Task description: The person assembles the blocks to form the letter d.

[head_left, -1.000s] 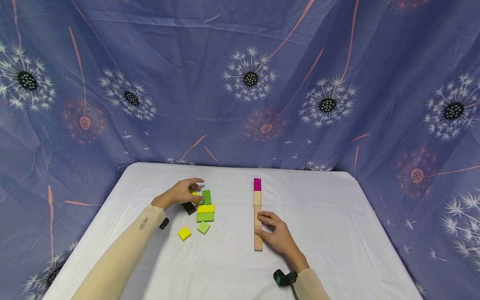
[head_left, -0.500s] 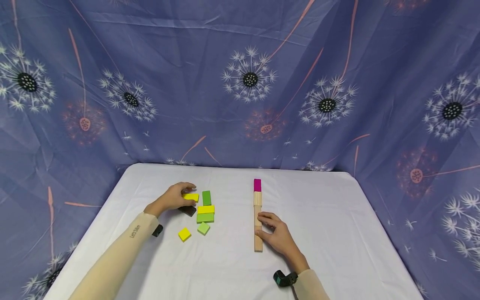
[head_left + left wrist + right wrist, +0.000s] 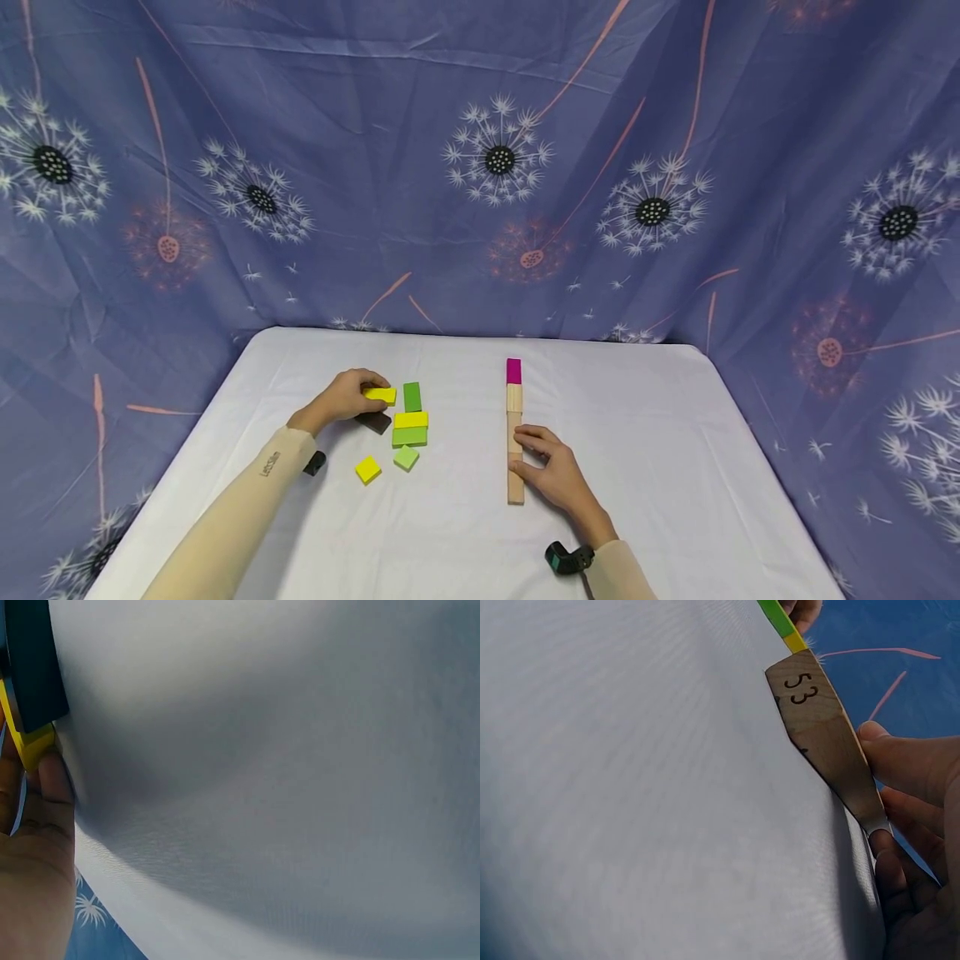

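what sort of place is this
Looks like a makeshift filming setup, perhaps indoors: dandelion-print cloth hangs behind a white-covered table, and the person wears a black wrist device.

The head view looks from above, forward and down over the table [image 3: 622,400]. Both wrist views look from close by, sharing with it the left hand [image 3: 341,397] and right hand [image 3: 558,473], respectively.
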A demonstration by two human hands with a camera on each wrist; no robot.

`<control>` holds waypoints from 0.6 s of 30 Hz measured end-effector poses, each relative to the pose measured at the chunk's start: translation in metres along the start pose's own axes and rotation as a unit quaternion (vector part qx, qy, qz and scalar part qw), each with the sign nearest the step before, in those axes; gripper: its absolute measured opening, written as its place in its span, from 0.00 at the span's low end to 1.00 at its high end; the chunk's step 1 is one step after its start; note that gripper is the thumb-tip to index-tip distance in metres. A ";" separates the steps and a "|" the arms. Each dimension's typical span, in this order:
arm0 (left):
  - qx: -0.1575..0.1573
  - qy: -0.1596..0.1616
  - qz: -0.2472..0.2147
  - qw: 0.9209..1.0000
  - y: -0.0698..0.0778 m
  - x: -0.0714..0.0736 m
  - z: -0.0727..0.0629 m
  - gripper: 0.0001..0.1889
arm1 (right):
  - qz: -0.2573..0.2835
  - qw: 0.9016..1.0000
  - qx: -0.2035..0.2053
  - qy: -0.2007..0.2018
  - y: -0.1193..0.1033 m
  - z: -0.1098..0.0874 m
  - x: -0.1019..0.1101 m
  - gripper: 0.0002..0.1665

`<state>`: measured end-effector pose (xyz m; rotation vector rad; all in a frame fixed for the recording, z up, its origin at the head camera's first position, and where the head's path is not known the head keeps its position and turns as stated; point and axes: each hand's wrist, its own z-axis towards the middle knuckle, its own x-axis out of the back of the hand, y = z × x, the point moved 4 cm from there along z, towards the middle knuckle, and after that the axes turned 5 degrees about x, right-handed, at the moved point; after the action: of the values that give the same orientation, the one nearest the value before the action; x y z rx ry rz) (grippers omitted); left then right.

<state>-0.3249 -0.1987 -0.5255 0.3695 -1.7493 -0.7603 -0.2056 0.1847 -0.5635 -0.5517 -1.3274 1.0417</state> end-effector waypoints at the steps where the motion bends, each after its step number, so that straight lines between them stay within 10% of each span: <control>1: -0.002 0.002 0.002 1.000 0.000 0.000 -0.001 0.20 | -0.001 1.000 0.000 -0.001 0.000 0.000 0.000 0.30; 18: -0.009 0.035 -0.019 0.999 0.009 0.003 0.004 0.19 | -0.002 1.000 0.005 -0.001 0.000 0.000 0.001 0.30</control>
<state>-0.3287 -0.1926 -0.5180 0.4139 -1.6733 -0.7819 -0.2057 0.1854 -0.5632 -0.5406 -1.3231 1.0449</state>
